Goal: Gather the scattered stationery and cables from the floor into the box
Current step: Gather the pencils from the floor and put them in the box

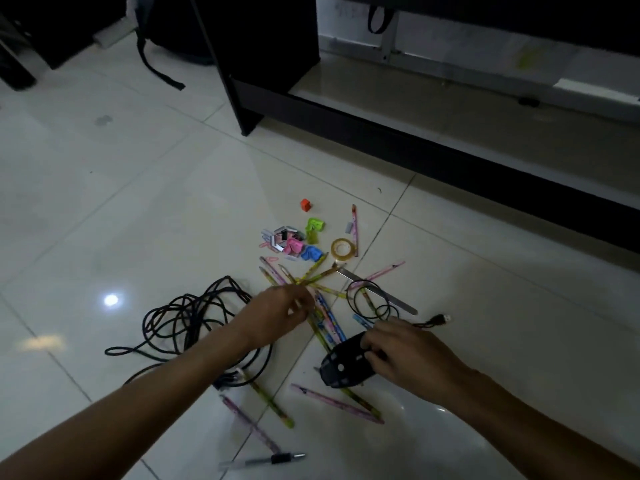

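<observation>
Head view: right hand (412,355) grips a black plastic computer mouse (341,365), light and rigid; left hand (280,313) pinches thin, stiff patterned pencils (325,317), best gathered mid-shaft.

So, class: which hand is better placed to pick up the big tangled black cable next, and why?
Left. The left hand lies right beside the black cable, while the right hand already grips the mouse on the far side.

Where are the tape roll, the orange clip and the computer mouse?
tape roll (343,249), head view, on its amber ring.
orange clip (305,205), head view, on its body.
computer mouse (341,367), head view, on its black underside, gripped by the right hand (412,355).
</observation>
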Demonstrator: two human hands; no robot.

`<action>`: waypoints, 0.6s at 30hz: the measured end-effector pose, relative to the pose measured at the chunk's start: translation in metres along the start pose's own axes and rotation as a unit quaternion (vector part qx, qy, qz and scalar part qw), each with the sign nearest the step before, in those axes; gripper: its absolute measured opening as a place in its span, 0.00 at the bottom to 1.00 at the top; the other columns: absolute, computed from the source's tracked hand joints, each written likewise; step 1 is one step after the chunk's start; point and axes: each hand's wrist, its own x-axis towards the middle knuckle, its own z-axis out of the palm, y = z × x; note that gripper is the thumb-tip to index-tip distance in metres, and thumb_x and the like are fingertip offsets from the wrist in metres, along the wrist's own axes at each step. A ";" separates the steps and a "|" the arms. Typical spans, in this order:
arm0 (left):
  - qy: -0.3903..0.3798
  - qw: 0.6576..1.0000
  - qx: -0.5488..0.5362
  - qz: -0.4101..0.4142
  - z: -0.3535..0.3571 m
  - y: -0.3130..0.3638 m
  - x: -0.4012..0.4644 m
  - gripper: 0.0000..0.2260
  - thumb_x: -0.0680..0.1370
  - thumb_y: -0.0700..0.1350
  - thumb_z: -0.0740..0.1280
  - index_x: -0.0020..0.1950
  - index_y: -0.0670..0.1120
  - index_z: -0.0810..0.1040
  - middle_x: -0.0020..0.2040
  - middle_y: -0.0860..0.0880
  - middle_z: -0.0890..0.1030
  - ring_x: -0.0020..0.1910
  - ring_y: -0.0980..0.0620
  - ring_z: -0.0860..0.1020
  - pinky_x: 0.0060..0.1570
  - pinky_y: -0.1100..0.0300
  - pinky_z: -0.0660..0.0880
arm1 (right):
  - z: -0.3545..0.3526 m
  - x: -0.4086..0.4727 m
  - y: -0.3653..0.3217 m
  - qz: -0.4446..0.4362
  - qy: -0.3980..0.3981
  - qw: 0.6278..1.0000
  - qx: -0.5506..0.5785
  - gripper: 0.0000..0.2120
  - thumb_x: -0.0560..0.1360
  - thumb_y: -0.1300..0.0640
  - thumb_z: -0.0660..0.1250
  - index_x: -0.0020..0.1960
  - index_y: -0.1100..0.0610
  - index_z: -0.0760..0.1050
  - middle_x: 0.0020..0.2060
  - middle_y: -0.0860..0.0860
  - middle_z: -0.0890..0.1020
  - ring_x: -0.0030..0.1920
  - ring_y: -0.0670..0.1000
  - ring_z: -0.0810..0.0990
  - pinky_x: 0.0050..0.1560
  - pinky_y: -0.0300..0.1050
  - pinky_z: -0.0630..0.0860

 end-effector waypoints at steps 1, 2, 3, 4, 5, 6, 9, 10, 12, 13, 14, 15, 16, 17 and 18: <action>-0.009 1.000 0.011 0.006 0.004 -0.004 -0.005 0.08 0.78 0.43 0.64 0.56 0.47 0.80 0.52 0.50 0.82 0.48 0.53 0.80 0.47 0.60 0.76 | 0.000 0.004 -0.001 0.001 0.004 1.000 -0.003 0.09 0.78 0.51 0.61 0.54 0.52 0.77 0.49 0.46 0.78 0.53 0.46 0.74 0.47 0.39 0.71; -0.012 1.000 0.026 0.011 0.007 -0.009 -0.008 0.09 0.79 0.44 0.64 0.57 0.47 0.79 0.53 0.50 0.81 0.49 0.53 0.80 0.47 0.62 0.75 | 0.000 0.008 -0.002 0.010 0.008 1.000 0.002 0.09 0.78 0.51 0.61 0.53 0.52 0.77 0.49 0.46 0.78 0.52 0.46 0.74 0.46 0.40 0.71; -0.007 0.999 0.044 0.013 0.010 -0.013 -0.010 0.09 0.79 0.45 0.63 0.58 0.48 0.78 0.55 0.50 0.80 0.51 0.53 0.79 0.47 0.64 0.73 | 0.000 0.013 -0.003 0.023 0.010 1.000 0.013 0.08 0.78 0.52 0.61 0.53 0.53 0.77 0.48 0.47 0.78 0.52 0.47 0.75 0.46 0.41 0.73; 0.003 0.998 0.060 0.012 0.013 -0.017 -0.010 0.10 0.80 0.47 0.63 0.60 0.48 0.77 0.57 0.50 0.79 0.53 0.52 0.78 0.48 0.64 0.73 | 0.000 0.019 -0.003 0.037 0.008 0.999 0.027 0.08 0.78 0.53 0.61 0.53 0.53 0.77 0.48 0.47 0.79 0.51 0.47 0.76 0.47 0.43 0.74; 0.014 0.997 0.074 0.009 0.014 -0.020 -0.009 0.11 0.80 0.47 0.62 0.61 0.47 0.76 0.58 0.49 0.77 0.54 0.51 0.77 0.49 0.62 0.73 | -0.001 0.023 -0.004 0.049 0.006 0.998 0.038 0.08 0.78 0.54 0.62 0.54 0.53 0.77 0.48 0.47 0.79 0.51 0.48 0.77 0.47 0.44 0.74; 0.021 0.996 0.089 0.008 0.014 -0.022 -0.007 0.12 0.80 0.47 0.62 0.62 0.47 0.75 0.59 0.48 0.76 0.56 0.49 0.76 0.51 0.59 0.74 | 0.000 0.027 -0.006 0.059 0.004 0.997 0.045 0.09 0.78 0.54 0.62 0.55 0.53 0.78 0.49 0.47 0.80 0.51 0.48 0.77 0.48 0.44 0.75; 0.036 0.987 0.156 0.010 0.015 -0.026 -0.002 0.15 0.79 0.48 0.62 0.65 0.45 0.73 0.63 0.46 0.73 0.59 0.46 0.73 0.54 0.53 0.74 | 0.004 0.032 -0.006 0.049 -0.037 0.997 0.045 0.14 0.79 0.50 0.61 0.63 0.50 0.75 0.57 0.44 0.78 0.58 0.45 0.75 0.55 0.42 0.73; 0.045 0.985 0.168 0.009 0.015 -0.026 0.000 0.16 0.79 0.48 0.62 0.66 0.46 0.73 0.63 0.47 0.72 0.60 0.46 0.72 0.54 0.52 0.74 | 0.006 0.032 -0.006 0.036 -0.066 0.996 0.040 0.16 0.79 0.48 0.60 0.66 0.48 0.74 0.59 0.43 0.77 0.60 0.45 0.73 0.57 0.41 0.72; 0.069 0.985 0.159 -0.002 0.015 -0.028 0.005 0.16 0.79 0.48 0.62 0.66 0.46 0.72 0.63 0.47 0.73 0.59 0.46 0.72 0.54 0.52 0.74 | 0.009 0.033 -0.008 0.013 -0.112 0.993 0.026 0.17 0.79 0.45 0.59 0.66 0.47 0.74 0.60 0.44 0.77 0.60 0.46 0.72 0.57 0.41 0.71; 0.082 0.985 0.149 -0.012 0.013 -0.029 0.007 0.16 0.79 0.48 0.63 0.66 0.47 0.73 0.63 0.47 0.73 0.59 0.46 0.73 0.54 0.52 0.74 | 0.010 0.033 -0.008 0.008 -0.122 0.992 0.015 0.17 0.79 0.44 0.59 0.64 0.48 0.75 0.58 0.46 0.78 0.59 0.47 0.73 0.56 0.42 0.71; 0.091 0.986 0.140 -0.025 0.012 -0.030 0.010 0.16 0.79 0.48 0.64 0.65 0.47 0.73 0.62 0.47 0.74 0.59 0.46 0.73 0.54 0.51 0.74 | 0.011 0.033 -0.008 0.008 -0.127 0.992 -0.001 0.16 0.79 0.43 0.58 0.62 0.48 0.76 0.56 0.47 0.78 0.57 0.48 0.74 0.54 0.43 0.71; 0.094 0.986 0.129 -0.038 0.011 -0.031 0.012 0.15 0.78 0.48 0.64 0.65 0.47 0.73 0.61 0.47 0.74 0.58 0.46 0.73 0.53 0.51 0.74 | 0.012 0.033 -0.008 0.012 -0.131 0.991 -0.017 0.16 0.79 0.43 0.58 0.60 0.48 0.77 0.54 0.47 0.78 0.55 0.49 0.75 0.52 0.44 0.71; 0.096 0.987 0.117 -0.048 0.010 -0.032 0.015 0.15 0.78 0.47 0.65 0.64 0.47 0.74 0.61 0.47 0.74 0.58 0.45 0.74 0.53 0.50 0.74 | 0.012 0.034 -0.008 0.016 -0.138 0.990 -0.029 0.16 0.79 0.43 0.57 0.58 0.49 0.77 0.52 0.48 0.78 0.53 0.49 0.75 0.49 0.44 0.71; 0.096 0.988 0.106 -0.055 0.010 -0.033 0.017 0.14 0.78 0.47 0.65 0.63 0.47 0.74 0.60 0.47 0.75 0.57 0.45 0.74 0.52 0.50 0.75 | 0.012 0.034 -0.007 0.020 -0.147 0.988 -0.036 0.16 0.79 0.43 0.57 0.57 0.50 0.78 0.51 0.48 0.78 0.52 0.49 0.76 0.47 0.43 0.71; 0.095 0.989 0.099 -0.060 0.010 -0.032 0.020 0.14 0.77 0.47 0.65 0.63 0.47 0.74 0.59 0.47 0.75 0.57 0.45 0.75 0.51 0.50 0.75 | 0.013 0.034 -0.007 0.022 -0.155 0.987 -0.040 0.15 0.79 0.44 0.58 0.55 0.51 0.78 0.49 0.48 0.78 0.51 0.49 0.76 0.46 0.43 0.71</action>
